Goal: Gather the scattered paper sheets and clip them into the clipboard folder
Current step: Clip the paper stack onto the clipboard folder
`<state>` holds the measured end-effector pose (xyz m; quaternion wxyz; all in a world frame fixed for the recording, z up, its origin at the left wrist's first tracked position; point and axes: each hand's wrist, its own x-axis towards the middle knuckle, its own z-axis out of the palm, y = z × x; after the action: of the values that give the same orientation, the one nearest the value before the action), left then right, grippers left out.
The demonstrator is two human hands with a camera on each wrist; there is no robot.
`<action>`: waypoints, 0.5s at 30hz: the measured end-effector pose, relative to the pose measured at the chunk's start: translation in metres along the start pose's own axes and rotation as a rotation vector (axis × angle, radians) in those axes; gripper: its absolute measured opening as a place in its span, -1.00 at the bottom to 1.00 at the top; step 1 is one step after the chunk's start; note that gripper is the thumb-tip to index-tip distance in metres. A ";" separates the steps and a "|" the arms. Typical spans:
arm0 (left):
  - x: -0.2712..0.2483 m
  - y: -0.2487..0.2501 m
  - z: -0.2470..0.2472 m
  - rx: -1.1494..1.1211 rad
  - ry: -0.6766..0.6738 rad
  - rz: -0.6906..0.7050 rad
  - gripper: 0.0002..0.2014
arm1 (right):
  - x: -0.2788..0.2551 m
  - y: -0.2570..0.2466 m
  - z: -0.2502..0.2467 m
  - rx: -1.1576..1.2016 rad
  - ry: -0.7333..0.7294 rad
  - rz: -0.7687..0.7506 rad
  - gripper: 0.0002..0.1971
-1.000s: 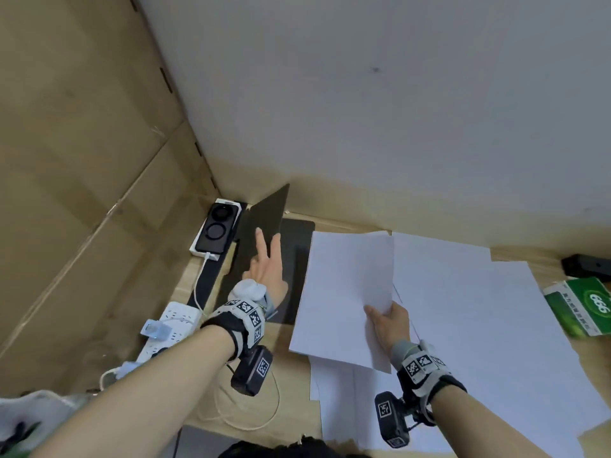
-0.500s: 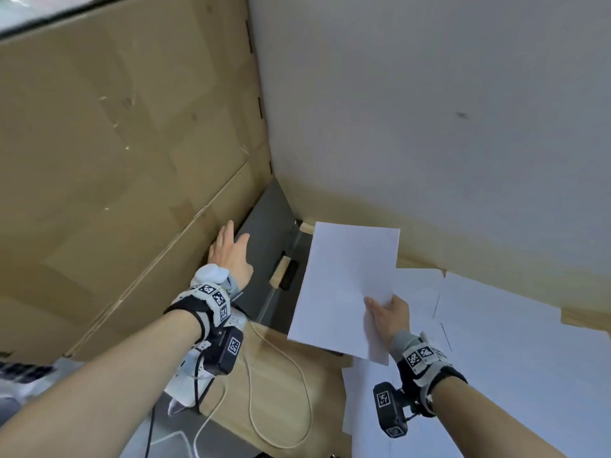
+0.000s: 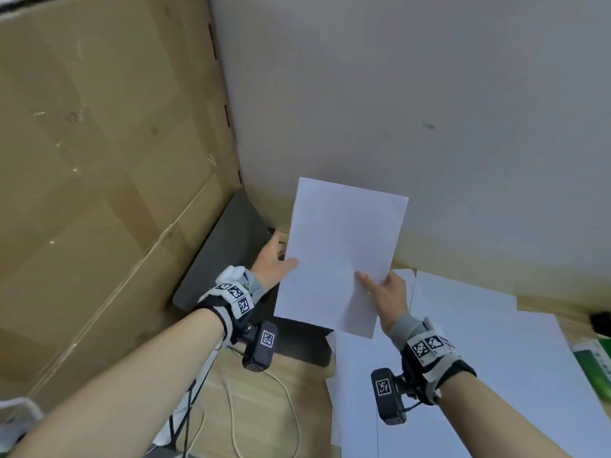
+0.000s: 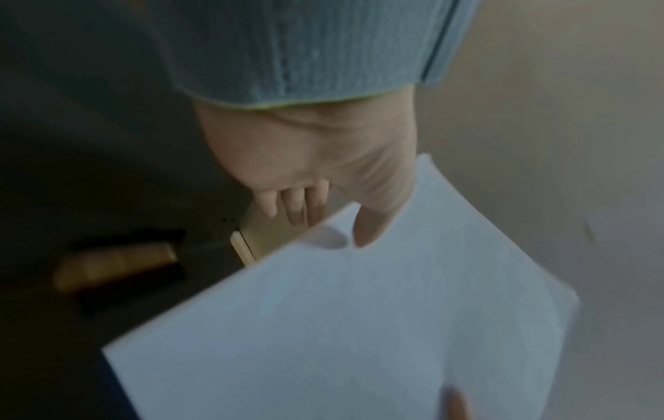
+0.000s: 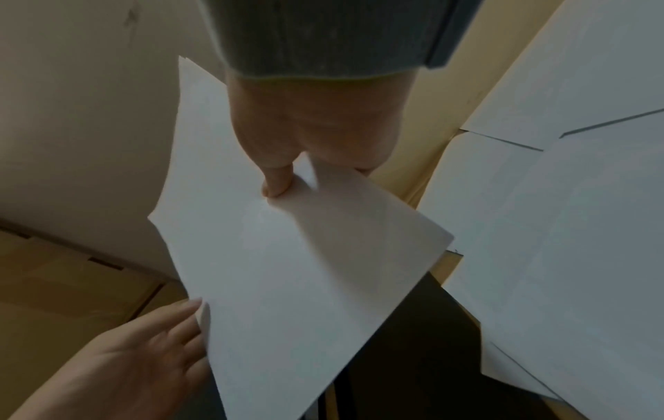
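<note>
My right hand [image 3: 372, 285] pinches one white paper sheet [image 3: 340, 256] by its near right corner, thumb on top, and holds it tilted above the open dark clipboard folder [image 3: 302, 340]. The folder's cover [image 3: 215, 259] leans against the cardboard wall. At the sheet's left edge my left hand [image 3: 279, 262] has its thumb on top and its fingers [image 4: 298, 204] underneath. The folder's tan clip [image 4: 118, 264] shows in the left wrist view, left of the sheet [image 4: 359, 326]. Several more white sheets [image 3: 496, 358] lie spread over the wooden table to the right.
A cardboard wall [image 3: 99, 193] stands close on the left and a white wall [image 3: 429, 110] behind. White cables [image 3: 261, 411] trail over the table's near left edge. A green box [image 3: 595, 368] sits at the far right beside the loose sheets.
My left hand left the folder cover and came to the sheet's left edge. My right hand carried the sheet up and over the folder. The cover now leans on the cardboard.
</note>
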<state>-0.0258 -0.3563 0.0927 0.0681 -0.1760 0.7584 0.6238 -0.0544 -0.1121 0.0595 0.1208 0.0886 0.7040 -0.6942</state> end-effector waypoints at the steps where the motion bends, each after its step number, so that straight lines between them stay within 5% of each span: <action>1: 0.005 0.004 0.004 -0.084 0.032 0.008 -0.51 | 0.001 -0.003 -0.001 0.003 0.001 -0.012 -0.77; 7: 0.015 -0.001 0.013 -0.223 0.175 -0.008 -0.66 | -0.001 0.004 -0.007 -0.017 -0.054 -0.013 -0.81; 11: 0.011 -0.032 0.016 -0.002 0.076 -0.070 -0.71 | -0.009 0.037 -0.013 -0.106 -0.081 0.008 -0.72; 15: 0.002 -0.059 0.025 0.159 -0.015 -0.207 -0.76 | -0.011 0.062 -0.014 -0.151 -0.063 0.109 -0.89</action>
<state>-0.0099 -0.3415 0.0319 0.1517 -0.2427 0.7828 0.5525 -0.0267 -0.0967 0.0034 0.1868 0.0952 0.7442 -0.6342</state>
